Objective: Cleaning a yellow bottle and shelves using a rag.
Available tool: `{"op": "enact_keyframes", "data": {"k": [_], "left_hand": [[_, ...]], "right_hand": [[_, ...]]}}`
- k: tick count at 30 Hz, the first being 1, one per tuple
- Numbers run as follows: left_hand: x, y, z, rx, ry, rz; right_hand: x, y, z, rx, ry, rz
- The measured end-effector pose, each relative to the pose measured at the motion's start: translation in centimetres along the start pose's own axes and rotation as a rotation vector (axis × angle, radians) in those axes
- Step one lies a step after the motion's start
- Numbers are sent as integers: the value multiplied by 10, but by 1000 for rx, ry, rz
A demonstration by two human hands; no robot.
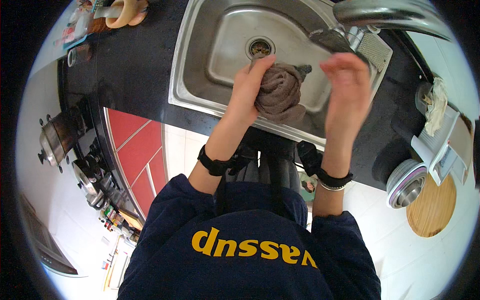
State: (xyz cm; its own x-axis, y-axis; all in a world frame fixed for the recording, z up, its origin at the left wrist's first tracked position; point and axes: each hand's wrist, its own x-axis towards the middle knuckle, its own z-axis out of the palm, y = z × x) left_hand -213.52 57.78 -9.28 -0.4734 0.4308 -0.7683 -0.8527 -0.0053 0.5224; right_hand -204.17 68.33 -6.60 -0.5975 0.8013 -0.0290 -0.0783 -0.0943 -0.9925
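Observation:
Bunched up in my left hand [247, 88] is a wet-looking brown cloth [279, 92], held over the near side of a stainless steel sink [221, 95]. A darker corner of the cloth sticks out at its right. My right hand [347, 82] is raised over the sink's right side, apart from the cloth. It is blurred, with its fingers bent and nothing seen in it. Beyond the cloth, the drain strainer [260, 47] holds small scraps.
A steel faucet [390, 15] arches over the sink's right corner. On the right are stacked bowls and colanders [408, 183], a round wooden board [433, 210] and a white rack [444, 146]. A steel pot [54, 140] stands on the left.

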Motion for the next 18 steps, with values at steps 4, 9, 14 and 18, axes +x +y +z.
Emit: {"op": "enact_keyframes", "data": {"k": [4, 9, 14, 18], "left_hand": [[-10, 4, 4, 19, -68, 85], [-5, -8, -3, 193, -139, 251], [-16, -13, -14, 379, -336, 434], [-17, -11, -18, 564, -393, 549]], "right_hand": [[-22, 23, 5, -315, -338, 42], [-27, 33, 9, 65, -462, 590], [-23, 37, 0, 138, -700, 660], [-14, 42, -9, 152, -807, 827]]}}
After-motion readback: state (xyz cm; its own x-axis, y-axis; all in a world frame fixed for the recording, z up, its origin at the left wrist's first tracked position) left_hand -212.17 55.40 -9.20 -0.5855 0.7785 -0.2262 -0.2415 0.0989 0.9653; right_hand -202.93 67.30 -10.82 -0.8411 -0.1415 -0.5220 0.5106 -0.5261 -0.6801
